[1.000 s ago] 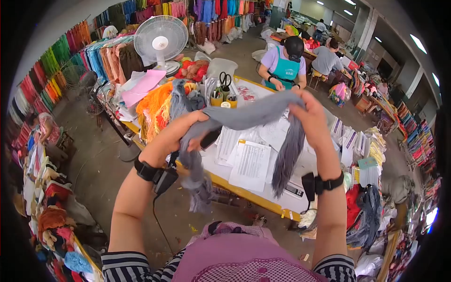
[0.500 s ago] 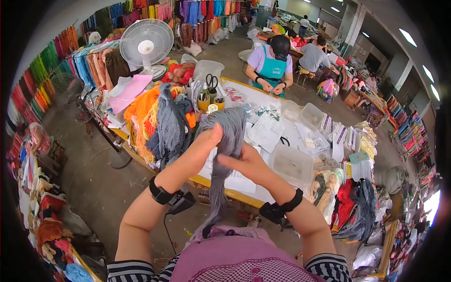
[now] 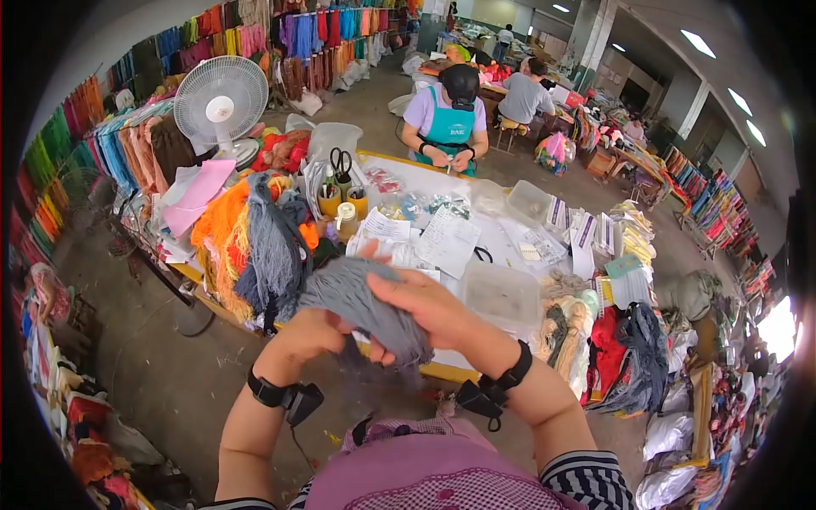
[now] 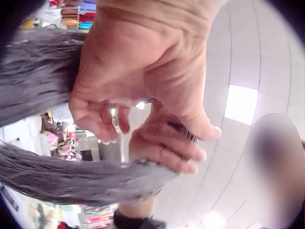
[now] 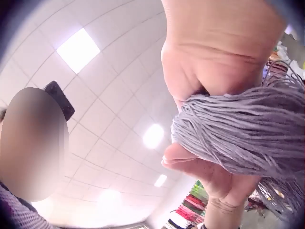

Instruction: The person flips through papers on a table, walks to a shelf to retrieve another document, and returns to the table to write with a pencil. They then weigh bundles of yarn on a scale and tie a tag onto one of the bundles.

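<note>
A thick bundle of grey yarn (image 3: 361, 302) is held between both hands above the near edge of the table. My left hand (image 3: 316, 333) has its fingers curled at the bundle's lower left side; in the left wrist view strands of grey yarn (image 4: 81, 181) pass beside the left hand (image 4: 143, 67). From the right, my right hand (image 3: 429, 313) grips the bundle, thumb on top and fingertips showing below. Looped yarn (image 5: 238, 129) lies between the right hand (image 5: 214, 62) and the left hand (image 5: 214, 176) in the right wrist view.
Orange yarn (image 3: 223, 229) and darker grey yarn (image 3: 274, 246) are heaped at the table's left. Papers (image 3: 446, 242), a clear plastic box (image 3: 501, 297) and pots with scissors (image 3: 341, 163) stand beyond. A fan (image 3: 219, 109) is back left; a person in a teal apron (image 3: 455, 127) sits opposite.
The yarn was stretched between widely spaced hands, then hung down as the hands came together. Now it is gathered into a shorter bundle, lower and farther left, and the right hand's thumb lies over it.
</note>
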